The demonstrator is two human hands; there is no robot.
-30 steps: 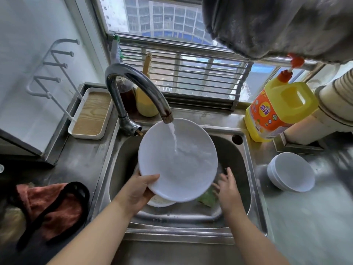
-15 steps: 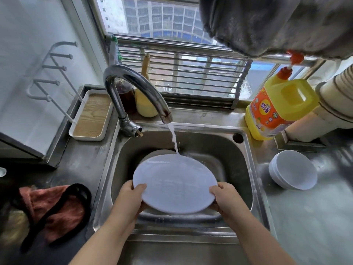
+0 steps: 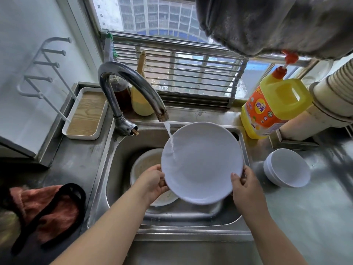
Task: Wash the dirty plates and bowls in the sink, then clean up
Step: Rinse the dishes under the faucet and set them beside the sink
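Observation:
I hold a white plate (image 3: 202,163) tilted up over the steel sink (image 3: 114,161), its face toward me. My left hand (image 3: 152,180) grips its lower left rim and my right hand (image 3: 246,184) grips its lower right rim. Water from the curved tap (image 3: 131,87) runs onto the plate's upper left. Under it in the basin lies a dirty plate (image 3: 145,165) with brownish residue, partly hidden. A stack of white bowls (image 3: 286,169) stands upside down on the counter to the right of the sink.
A yellow detergent jug (image 3: 275,109) stands behind the sink's right corner, beside stacked cups (image 3: 336,96). A white tray with a wooden base (image 3: 86,113) sits at the left. A red cloth with a black strap (image 3: 44,209) lies on the left counter. A grey cloth (image 3: 277,23) hangs overhead.
The plate was lowered flat with both hands on it, then tilted up again and shifted right, so the stream now hits its left part. The dirty plate below has come into view.

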